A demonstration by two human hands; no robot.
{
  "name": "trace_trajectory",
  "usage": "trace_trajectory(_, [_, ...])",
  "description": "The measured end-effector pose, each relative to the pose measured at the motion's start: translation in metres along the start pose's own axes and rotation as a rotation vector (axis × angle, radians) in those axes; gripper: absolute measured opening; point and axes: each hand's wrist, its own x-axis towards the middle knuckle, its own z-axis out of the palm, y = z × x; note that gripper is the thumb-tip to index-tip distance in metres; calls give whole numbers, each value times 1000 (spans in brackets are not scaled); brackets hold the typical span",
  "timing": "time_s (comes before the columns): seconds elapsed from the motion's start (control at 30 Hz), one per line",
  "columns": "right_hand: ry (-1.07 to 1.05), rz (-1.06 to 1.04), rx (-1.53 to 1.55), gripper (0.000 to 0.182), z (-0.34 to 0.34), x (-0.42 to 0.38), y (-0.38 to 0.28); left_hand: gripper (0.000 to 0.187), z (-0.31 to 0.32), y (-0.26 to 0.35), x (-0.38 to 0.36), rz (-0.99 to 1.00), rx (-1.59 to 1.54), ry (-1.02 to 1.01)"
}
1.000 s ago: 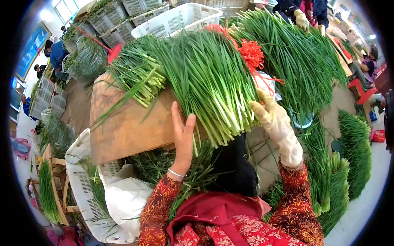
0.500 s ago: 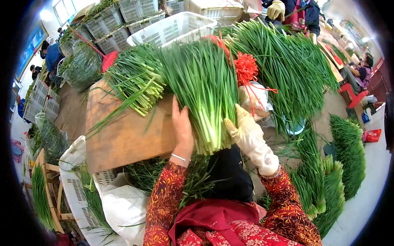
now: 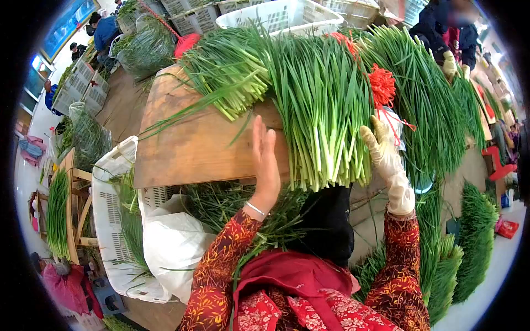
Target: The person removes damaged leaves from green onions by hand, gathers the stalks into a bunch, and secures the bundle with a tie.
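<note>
A wide bundle of green stalks point(image 3: 326, 116) lies on the wooden board point(image 3: 193, 149), pale cut ends toward me. To its left, my bare left hand point(image 3: 265, 163) is raised with its fingers straight, apart from the bundle and holding nothing. My right hand point(image 3: 386, 157), in a cream glove, is at the bundle's right edge with fingers extended. A smaller pile of stalks point(image 3: 229, 71) rests on the board's back left. Red ties point(image 3: 382, 85) hang right of the bundle, beside a large heap of stalks point(image 3: 419, 99).
An empty white basket point(image 3: 281, 16) stands behind the board. At the left is another white basket point(image 3: 118, 220), with white plastic point(image 3: 174, 243) beside it. More stalk bundles point(image 3: 475, 237) stand on the floor at the right. A gloved person point(image 3: 450, 33) is at the back right.
My left hand has come away from the bundle, which now lies wider and flatter. My right hand has shifted along with its right edge. The view has turned, moving the scene rightward.
</note>
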Motion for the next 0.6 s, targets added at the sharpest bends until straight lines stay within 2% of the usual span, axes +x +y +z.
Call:
trace_trajectory(0.1, [74, -38, -58, 98, 8, 7, 4, 58, 7, 2, -7, -32, -2, -39])
trace_trajectory(0.13, [28, 19, -64, 97, 4, 6, -3, 58, 13, 8, -8, -46, -8, -55])
trace_trajectory(0.17, [5, 22, 6, 98, 4, 9, -10, 67, 20, 18, -7, -82, 28, -119])
trace_trajectory(0.2, [18, 48, -49, 99, 6, 10, -16, 75, 27, 31, -5, -117, 64, -182])
trace_trajectory(0.23, [32, 74, -103, 100, 8, 13, -20, 83, 28, 11, 9, -126, 124, -186])
trace_trajectory(0.27, [10, 75, -31, 102, 10, 18, -21, 91, 29, -9, 23, -134, 185, -191])
trace_trajectory(0.33, [9, 79, 71, 100, 16, 17, -35, 91, 36, -11, 30, -129, 213, -211])
trace_trajectory(0.37, [36, 75, 26, 98, 24, 20, -30, 92, 38, -12, 31, -129, 248, -228])
trace_trajectory(0.4, [-85, 43, 344, 93, 26, 14, -30, 88, 42, -5, 26, -104, 130, -256])
trace_trajectory(0.43, [-85, 69, 388, 89, 25, 5, -40, 88, 40, -5, 23, -105, 130, -250])
trace_trajectory(0.5, [-82, 11, 324, 88, 32, -4, -36, 84, 33, 1, 17, -162, -21, -281])
trace_trajectory(0.6, [-101, -11, 289, 87, 37, -34, -33, 77, 19, 15, -14, -144, 43, -261])
